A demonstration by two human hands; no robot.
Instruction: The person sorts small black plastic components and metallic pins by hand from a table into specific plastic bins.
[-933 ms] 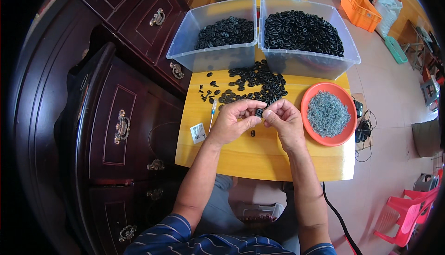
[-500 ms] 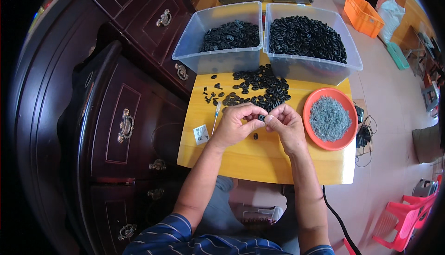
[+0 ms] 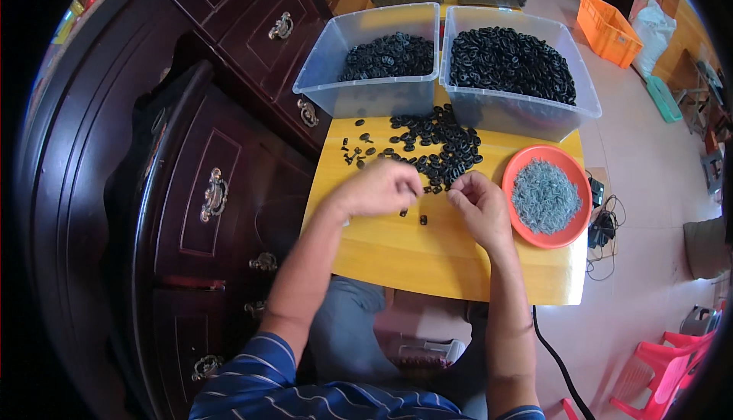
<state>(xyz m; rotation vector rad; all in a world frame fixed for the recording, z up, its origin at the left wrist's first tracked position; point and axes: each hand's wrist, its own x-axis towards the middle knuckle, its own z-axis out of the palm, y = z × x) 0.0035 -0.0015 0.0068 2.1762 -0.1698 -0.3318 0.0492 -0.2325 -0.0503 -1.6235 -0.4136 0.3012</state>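
Observation:
My left hand (image 3: 379, 188) is over the left part of the yellow table, its fingers curled in. A dark bit shows at its fingertips, too small and blurred to name. To its right, my right hand (image 3: 482, 205) has thumb and fingers pinched together beside the pile of small black oval pieces (image 3: 439, 141); what the pinch holds, if anything, is hidden. Below the hands lies a small black piece (image 3: 424, 220), and another black piece (image 3: 403, 212) is just under my left fingers. Close to my right hand stands an orange-red bowl (image 3: 509, 218) full of thin greyish clear pieces (image 3: 545, 196).
Two clear plastic bins, a left bin (image 3: 366, 99) and a right bin (image 3: 527, 114), hold many black pieces at the table's far side. A dark wooden cabinet (image 3: 206, 191) borders the left. Black cables (image 3: 603, 229) lie right of the table, and pink chairs (image 3: 660, 370) stand lower right.
My hands, together around a small black piece before, are now apart. My left hand has moved left and turned over, covering the thin pen-like tool's spot and most of the white card.

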